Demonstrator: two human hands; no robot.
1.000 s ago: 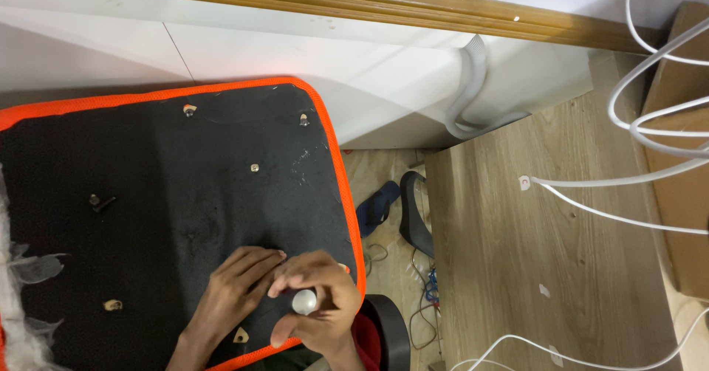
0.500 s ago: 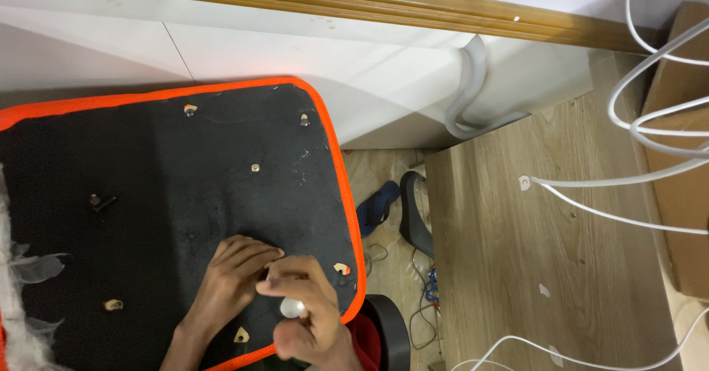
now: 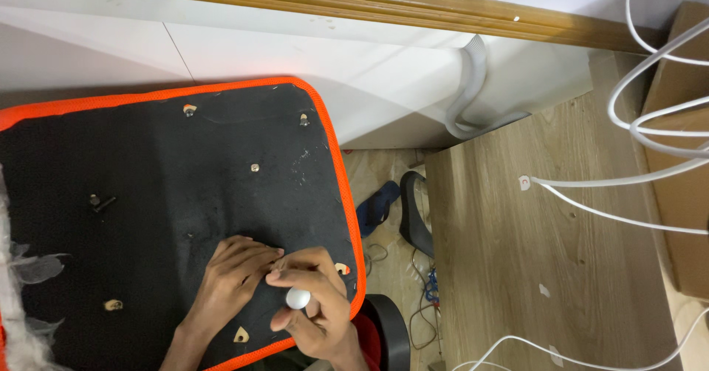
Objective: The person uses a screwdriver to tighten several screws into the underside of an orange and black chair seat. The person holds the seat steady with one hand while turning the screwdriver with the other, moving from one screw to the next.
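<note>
A black fabric panel with an orange border [image 3: 170, 186] lies below me, with several small bolts and holes in it. My left hand [image 3: 229, 286] rests flat on the panel, fingers pointing right toward one spot. My right hand [image 3: 314, 308] grips a tool with a round white handle end [image 3: 298, 298], held upright over the panel just beside my left fingertips. The tool's tip is hidden by my fingers. A small orange-rimmed hole [image 3: 341, 269] shows just right of my hands.
A loose bolt [image 3: 100, 203] lies at the panel's left. A wooden board [image 3: 539, 231] with white cables [image 3: 650, 120] lies to the right. Between them, on the floor, are a blue slipper [image 3: 377, 205], a black curved part [image 3: 413, 216] and a black round object [image 3: 388, 330].
My right hand has shifted slightly around the white-ended tool, turning it in place. My left hand has stayed on the panel.
</note>
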